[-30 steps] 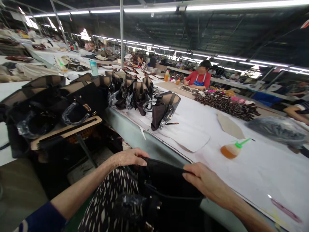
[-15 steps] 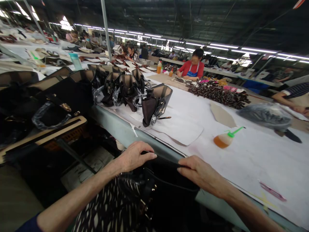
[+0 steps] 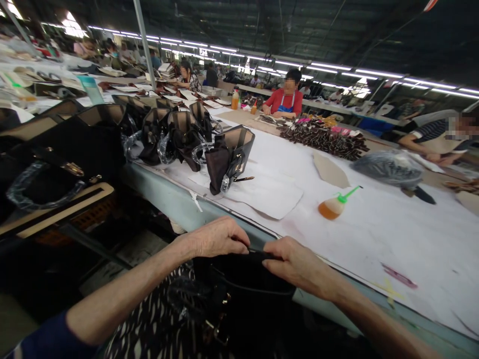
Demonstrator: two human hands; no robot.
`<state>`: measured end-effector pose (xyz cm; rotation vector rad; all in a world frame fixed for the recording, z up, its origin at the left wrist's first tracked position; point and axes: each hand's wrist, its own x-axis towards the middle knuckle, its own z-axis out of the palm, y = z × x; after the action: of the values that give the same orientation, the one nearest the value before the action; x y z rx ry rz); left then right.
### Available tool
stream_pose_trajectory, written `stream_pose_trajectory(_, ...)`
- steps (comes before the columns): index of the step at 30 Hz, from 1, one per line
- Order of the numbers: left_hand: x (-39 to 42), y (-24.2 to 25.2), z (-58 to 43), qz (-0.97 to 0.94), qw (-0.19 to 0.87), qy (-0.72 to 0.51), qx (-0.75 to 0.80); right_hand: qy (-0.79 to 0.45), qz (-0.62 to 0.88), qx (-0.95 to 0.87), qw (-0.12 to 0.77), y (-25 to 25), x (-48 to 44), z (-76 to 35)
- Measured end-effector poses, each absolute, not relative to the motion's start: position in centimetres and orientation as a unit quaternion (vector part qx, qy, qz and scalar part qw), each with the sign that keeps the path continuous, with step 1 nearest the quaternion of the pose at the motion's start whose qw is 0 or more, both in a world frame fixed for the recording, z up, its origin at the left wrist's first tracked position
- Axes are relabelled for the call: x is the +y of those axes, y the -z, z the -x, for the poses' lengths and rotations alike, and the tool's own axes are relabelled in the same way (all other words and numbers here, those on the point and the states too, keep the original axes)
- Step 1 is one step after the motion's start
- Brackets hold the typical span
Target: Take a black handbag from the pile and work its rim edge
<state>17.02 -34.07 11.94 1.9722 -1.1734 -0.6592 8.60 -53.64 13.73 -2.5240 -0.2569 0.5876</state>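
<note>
A black handbag rests on my lap against the near edge of the long white table. My left hand grips the bag's top rim on the left, fingers curled over it. My right hand grips the same rim on the right. The fingertips of the two hands lie close together at the middle of the rim. The inside of the bag is hidden.
A row of dark handbags stands at the table's far left, one nearest. An orange bottle with a green nozzle lies mid-table. A leather-piece pile and a plastic-wrapped bundle lie beyond. Other people work across the table.
My two hands have slid toward each other along the bag's rim, bringing its opening together. The view has turned slightly to the right.
</note>
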Motion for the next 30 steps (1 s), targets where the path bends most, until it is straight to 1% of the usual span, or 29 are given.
stream_pose_trajectory(4, -35.0, -11.4, -16.8, -0.76, 0.38, 0.26, -0.458, -0.222, 0.931, -0.092, 0.277, -13.9, -53.5, -8.6)
stream_pose_trajectory(13, -36.2, -10.7, -17.2, -0.741, 0.434, 0.329, -0.393, -0.238, 0.913, -0.067, 0.324, -13.3, -54.4, -8.7)
stream_pose_trajectory(20, -37.0, -10.7, -17.6, -0.738, 0.423, 0.337, -0.404, -0.241, 0.909, -0.054, 0.337, -13.0, -55.0, -9.1)
stream_pose_trajectory(26, -37.0, -11.5, -17.4, -0.72, 0.413, 0.39, -0.398, -0.271, 0.884, -0.052, 0.377, -12.4, -55.4, -9.0)
stream_pose_trajectory(30, -37.0, -11.4, -17.3, -0.723, 0.407, 0.396, -0.394, -0.277, 0.873, -0.07, 0.394, -12.3, -55.3, -9.0)
